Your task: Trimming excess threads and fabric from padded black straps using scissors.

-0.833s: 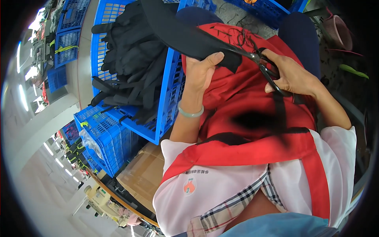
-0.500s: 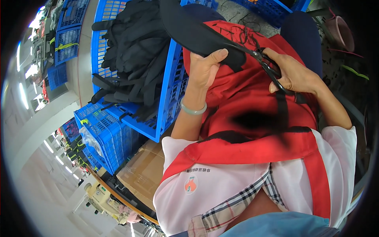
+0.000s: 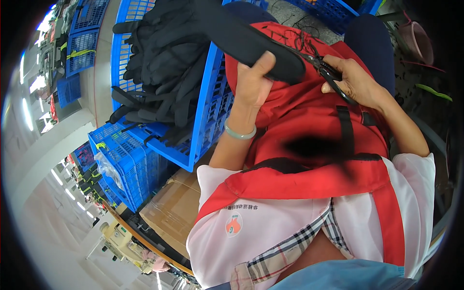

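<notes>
My left hand (image 3: 255, 82) grips a long black padded fabric strip (image 3: 241, 42), thumb on top, its rounded end lying over the red apron (image 3: 295, 111) on my lap. In my right hand (image 3: 355, 79) is a pair of black-handled scissors (image 3: 328, 72). Their blades point left along the far edge of the strip's rounded end; whether they touch it I cannot tell. Several loose black threads (image 3: 302, 41) lie on the apron just beyond the blades.
A blue plastic crate (image 3: 195, 140) at my left holds a heap of similar black strips (image 3: 164, 63). More blue crates (image 3: 130, 164) and a cardboard box (image 3: 171, 208) stand nearer on the left. At far right sits a pink basket (image 3: 416, 43); another blue crate (image 3: 319, 12) is ahead.
The strip has turned in my left hand, so its rounded end now shows broad and flat. My left hand has shifted slightly; the scissors have moved a little with my right hand.
</notes>
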{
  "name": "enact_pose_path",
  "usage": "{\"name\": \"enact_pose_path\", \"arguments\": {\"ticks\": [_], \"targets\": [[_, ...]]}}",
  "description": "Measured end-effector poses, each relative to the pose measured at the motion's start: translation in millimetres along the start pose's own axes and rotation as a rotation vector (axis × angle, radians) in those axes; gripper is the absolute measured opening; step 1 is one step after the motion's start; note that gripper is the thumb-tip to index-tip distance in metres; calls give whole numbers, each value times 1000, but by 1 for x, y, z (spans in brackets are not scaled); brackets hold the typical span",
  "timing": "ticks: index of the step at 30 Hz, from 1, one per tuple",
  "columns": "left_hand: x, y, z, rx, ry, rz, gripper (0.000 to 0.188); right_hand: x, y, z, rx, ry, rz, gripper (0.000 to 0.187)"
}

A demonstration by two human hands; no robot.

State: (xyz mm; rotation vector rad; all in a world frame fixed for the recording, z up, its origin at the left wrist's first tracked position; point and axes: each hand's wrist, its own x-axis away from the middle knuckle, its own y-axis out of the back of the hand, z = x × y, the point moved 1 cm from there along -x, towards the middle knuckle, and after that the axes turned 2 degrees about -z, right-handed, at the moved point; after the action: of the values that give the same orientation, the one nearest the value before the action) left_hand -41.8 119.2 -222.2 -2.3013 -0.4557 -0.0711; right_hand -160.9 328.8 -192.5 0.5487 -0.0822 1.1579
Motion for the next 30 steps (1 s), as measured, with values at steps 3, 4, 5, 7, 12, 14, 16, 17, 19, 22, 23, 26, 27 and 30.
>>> {"name": "enact_pose_path", "arguments": {"ticks": [3,4,5,7,12,14,16,17,19,22,23,26,27,30], "targets": [[0,-1,-4,239,89,-26,31,0,-2,3,19,-17,3,56],[1,-3,-2,155,42,-64,30,1,-3,5,34,-22,9,59],[1,-5,0,73,-6,-100,29,1,-4,5,36,-23,6,59],[1,-7,7,41,-21,-104,28,1,-6,8,72,55,-46,65],[1,-1,4,-4,-38,-43,30,-3,-4,23,135,37,17,73],[1,0,4,3,-33,-31,31,-3,-6,21,140,66,-11,71],[1,-1,4,9,-31,-26,31,-5,-7,17,107,61,-8,67],[1,-1,4,16,-28,-22,32,-6,-8,16,73,53,-6,63],[1,-1,3,8,-35,-22,32,-8,-9,14,37,33,-5,58],[3,-2,4,46,-31,-46,30,-9,-11,9,-11,35,-36,51],[3,-3,4,87,-20,-72,29,-9,-12,6,-26,61,-67,48],[-8,8,-16,273,131,12,25,-9,-13,1,-98,99,-113,44],[-8,12,-14,271,128,10,25,-9,-13,4,-99,102,-111,44],[-9,10,-7,139,13,18,28,-9,-12,9,25,56,-68,41]]}}
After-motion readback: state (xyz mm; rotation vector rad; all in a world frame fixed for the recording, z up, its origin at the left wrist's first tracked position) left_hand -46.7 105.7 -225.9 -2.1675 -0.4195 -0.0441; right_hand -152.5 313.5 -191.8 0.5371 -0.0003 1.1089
